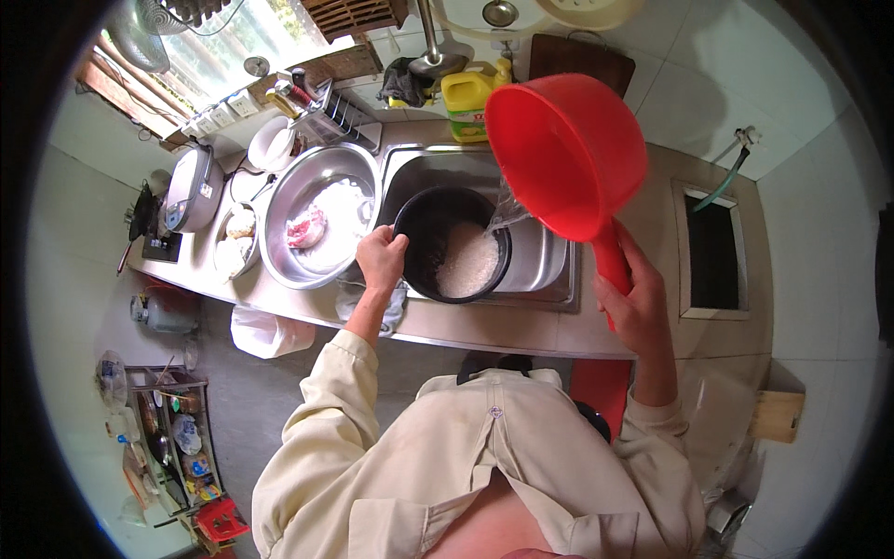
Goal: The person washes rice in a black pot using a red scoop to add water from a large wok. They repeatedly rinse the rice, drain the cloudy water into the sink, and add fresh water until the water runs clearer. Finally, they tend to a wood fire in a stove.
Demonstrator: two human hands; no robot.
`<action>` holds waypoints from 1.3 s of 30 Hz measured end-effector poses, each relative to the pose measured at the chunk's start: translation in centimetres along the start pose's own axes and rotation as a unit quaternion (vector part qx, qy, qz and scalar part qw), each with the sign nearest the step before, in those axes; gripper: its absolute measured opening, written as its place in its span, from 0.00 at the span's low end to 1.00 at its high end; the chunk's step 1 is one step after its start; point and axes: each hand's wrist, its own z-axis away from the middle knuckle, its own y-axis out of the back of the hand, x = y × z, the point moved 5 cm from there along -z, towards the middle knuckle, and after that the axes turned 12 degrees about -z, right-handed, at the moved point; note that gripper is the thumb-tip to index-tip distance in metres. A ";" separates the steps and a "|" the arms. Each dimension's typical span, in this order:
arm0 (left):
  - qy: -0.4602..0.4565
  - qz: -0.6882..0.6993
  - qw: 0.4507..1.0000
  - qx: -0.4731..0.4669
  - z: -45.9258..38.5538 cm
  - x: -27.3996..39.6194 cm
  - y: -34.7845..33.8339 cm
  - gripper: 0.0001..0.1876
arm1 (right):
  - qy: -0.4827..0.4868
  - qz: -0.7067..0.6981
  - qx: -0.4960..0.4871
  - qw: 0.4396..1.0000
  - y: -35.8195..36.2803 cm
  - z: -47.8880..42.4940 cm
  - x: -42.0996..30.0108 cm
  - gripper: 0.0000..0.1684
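My left hand [382, 258] grips the rim of a dark inner cooking pot [419, 269], which is tilted over the steel sink [552, 262]. Pale rice grains [471, 262] lie in the bottom of the pot. On the right, my right hand [635, 307] is closed around the handle of a red plastic water ladle [614, 154], held tipped above the sink. Water [508, 212] runs from the ladle's lower left edge into the pot. What the ladle still holds cannot be seen fully.
Left of the sink stands a wide steel basin [276, 248] holding a bagged red-and-white item [306, 227]. Beyond are a bowl [253, 260], a rice cooker [190, 192] and a knife rack [342, 115]. A yellow jug [463, 105] stands behind the sink; a framed opening [716, 258] is at right.
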 end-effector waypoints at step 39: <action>-0.184 0.050 0.979 0.075 -3.9 10.8 7.6 0.16 | -0.064 -0.168 0.192 0.965 6.8 6.9 8.0 0.33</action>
